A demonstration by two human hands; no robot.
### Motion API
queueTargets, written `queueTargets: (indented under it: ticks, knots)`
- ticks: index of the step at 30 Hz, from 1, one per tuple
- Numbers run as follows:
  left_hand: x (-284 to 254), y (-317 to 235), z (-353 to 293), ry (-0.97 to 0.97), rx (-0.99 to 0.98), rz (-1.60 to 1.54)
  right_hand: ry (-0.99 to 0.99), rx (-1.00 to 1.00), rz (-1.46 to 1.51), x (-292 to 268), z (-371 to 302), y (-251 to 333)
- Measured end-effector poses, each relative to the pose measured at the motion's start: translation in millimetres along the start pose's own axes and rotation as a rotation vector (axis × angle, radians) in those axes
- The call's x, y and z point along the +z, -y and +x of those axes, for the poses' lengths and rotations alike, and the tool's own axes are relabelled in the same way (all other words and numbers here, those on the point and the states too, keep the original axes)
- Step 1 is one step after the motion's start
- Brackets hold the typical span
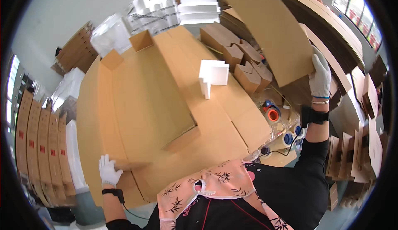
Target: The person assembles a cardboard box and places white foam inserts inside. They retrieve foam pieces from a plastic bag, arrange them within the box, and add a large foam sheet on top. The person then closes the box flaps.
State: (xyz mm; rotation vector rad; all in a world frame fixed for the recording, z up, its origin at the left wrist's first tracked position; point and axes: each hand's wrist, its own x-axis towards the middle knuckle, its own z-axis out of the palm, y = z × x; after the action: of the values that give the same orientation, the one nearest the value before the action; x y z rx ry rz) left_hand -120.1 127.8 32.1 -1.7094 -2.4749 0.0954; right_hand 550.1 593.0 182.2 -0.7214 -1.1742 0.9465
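Open carton (137,97) is the reference: lying in front of the person, hollow up, side flaps folded outward. Left hand (109,171), white glove, is on its near left corner; grip released, fingers extended, thumb apart, just resting on the cardboard. Right hand (320,74), same glove, is well off to the carton's right; grip grasping the edge of a large flat cardboard sheet (273,35). Sheet is up and tilted, reaching from that hand to beyond the carton's far right. Dark wristband (318,116) on each wrist.

White notched block (218,71) stands on the carton's right flap, touching it. Folded cardboard pieces (247,77) bunched just beyond that flap. Orange-core tape roll (268,114) sits right of the carton, blue-core tape roll (282,139) nearer the person, same side. White wrapped bundles (111,33) are past the carton's far end; upright brown boxes (44,147) line up to its left.
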Motion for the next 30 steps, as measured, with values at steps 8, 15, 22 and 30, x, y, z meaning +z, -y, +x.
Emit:
queueTargets:
  ticks: [8, 15, 22, 30]
  knots:
    - [-77, -88, 12, -0.365, -0.09, -1.517, 0.651, 0.481, 0.397, 192, -90, -35]
    - [-118, -85, 26, -0.767, -0.354, -2.102, 1.188, 0.172, -0.22, 289, -145, -35]
    - [-104, -63, 44, -0.836, -0.608, -2.07, 1.221, -1.062, -0.72, 348, -191, -27]
    - [-95, -72, 49, -0.434, -0.536, -2.06, 1.109, -1.161, -0.857, 354, -171, -78]
